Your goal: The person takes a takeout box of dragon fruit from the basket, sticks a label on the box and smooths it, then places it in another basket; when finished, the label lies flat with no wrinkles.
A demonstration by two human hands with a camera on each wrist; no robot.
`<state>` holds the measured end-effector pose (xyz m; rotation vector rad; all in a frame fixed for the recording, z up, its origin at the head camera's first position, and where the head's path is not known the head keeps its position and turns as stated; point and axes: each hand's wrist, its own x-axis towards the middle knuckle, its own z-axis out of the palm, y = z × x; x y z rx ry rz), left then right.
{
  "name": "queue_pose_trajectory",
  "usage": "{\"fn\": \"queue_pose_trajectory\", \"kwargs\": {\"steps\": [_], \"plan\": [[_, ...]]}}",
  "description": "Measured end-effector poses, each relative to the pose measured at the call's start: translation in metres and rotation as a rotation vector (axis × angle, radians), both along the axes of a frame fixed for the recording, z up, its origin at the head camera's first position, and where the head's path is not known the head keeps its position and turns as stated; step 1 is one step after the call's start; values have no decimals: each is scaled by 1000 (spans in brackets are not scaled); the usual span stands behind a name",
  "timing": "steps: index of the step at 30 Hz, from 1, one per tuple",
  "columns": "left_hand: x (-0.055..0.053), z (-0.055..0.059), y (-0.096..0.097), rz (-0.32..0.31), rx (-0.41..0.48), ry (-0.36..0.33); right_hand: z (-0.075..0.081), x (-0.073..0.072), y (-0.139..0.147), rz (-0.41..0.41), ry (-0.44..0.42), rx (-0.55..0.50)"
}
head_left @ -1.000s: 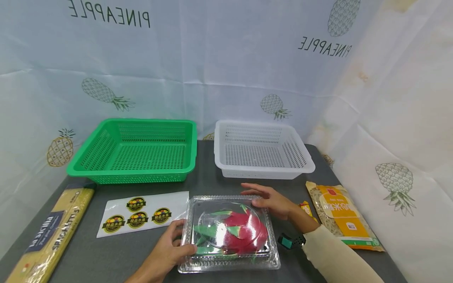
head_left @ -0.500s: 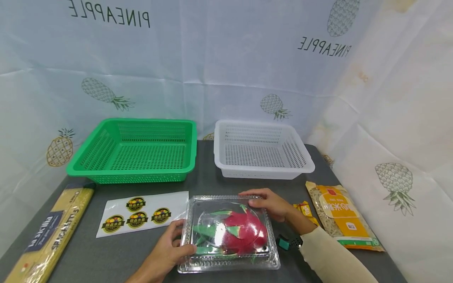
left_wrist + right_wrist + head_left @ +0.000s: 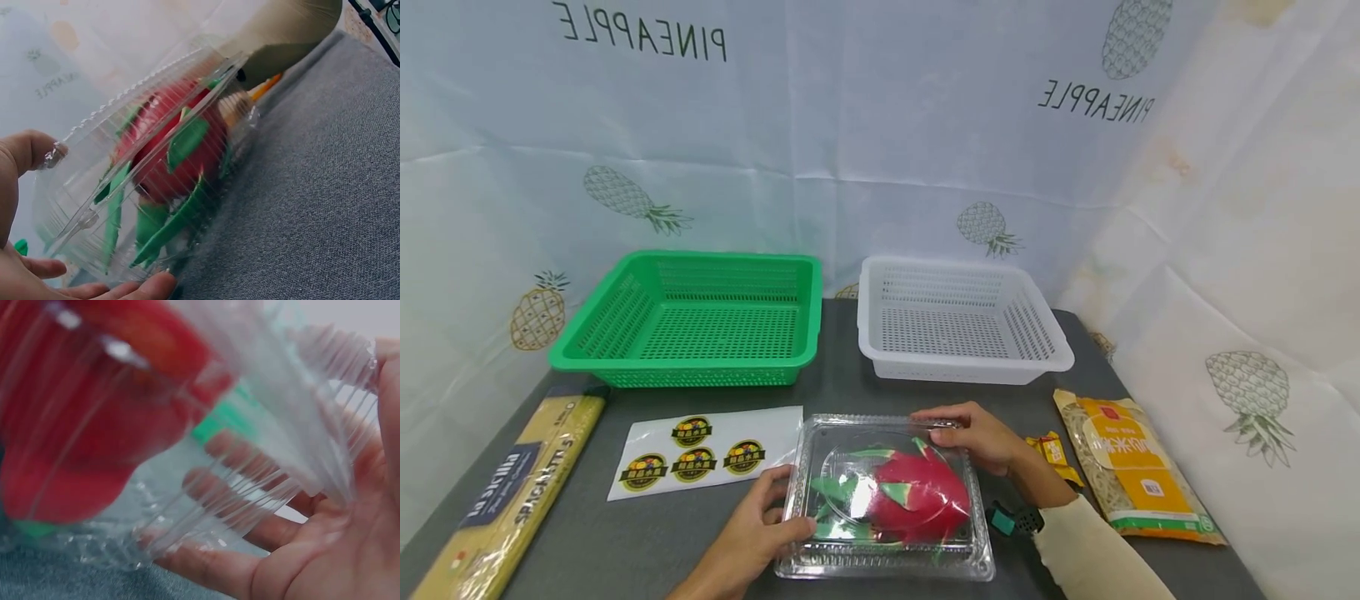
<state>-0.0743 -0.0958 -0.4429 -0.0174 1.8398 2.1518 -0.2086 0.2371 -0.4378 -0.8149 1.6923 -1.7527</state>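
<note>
A clear plastic clamshell box [image 3: 842, 554], its lid down, sits at the table's near middle. Inside lies a red dragon fruit [image 3: 921, 500] with green leaf tips; the left wrist view shows the same fruit [image 3: 181, 140] through the ribbed wall. My left hand [image 3: 763, 529] grips the box's left side, thumb on the lid's edge and fingers low along the wall. At the far right corner, my right hand [image 3: 985, 437] holds the box with its thumb on top. Through the plastic, the right wrist view shows the right hand's fingers [image 3: 250, 487] spread along the outside.
Behind stand a green basket [image 3: 685, 364] and a white basket [image 3: 962, 368]. A sticker sheet [image 3: 715, 425] and a spaghetti pack [image 3: 512, 492] lie left. On the right are a noodle bag [image 3: 1138, 467], a small yellow packet [image 3: 1052, 452] and a dark strap with a teal piece [image 3: 1003, 521].
My right hand has shifted slightly left, its fingers now nearer the box's far corner. My left hand and the box stay in place. The head view has turned slightly.
</note>
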Motion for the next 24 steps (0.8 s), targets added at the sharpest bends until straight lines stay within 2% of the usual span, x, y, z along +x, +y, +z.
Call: {"fn": "queue_pose_trajectory", "kwargs": {"steps": [5, 11, 19, 24], "plan": [[1, 2, -3, 24, -18, -15, -1, 1, 1, 9, 3, -10], [-3, 11, -8, 81, -35, -11, -2, 3, 3, 18, 11, -36], [-8, 22, -15, 191, 10, 85, -3, 1, 3, 22, -5, -61], [-14, 28, -25, 248, -44, 111, -4, -2, 2, 30, -8, -58]]}}
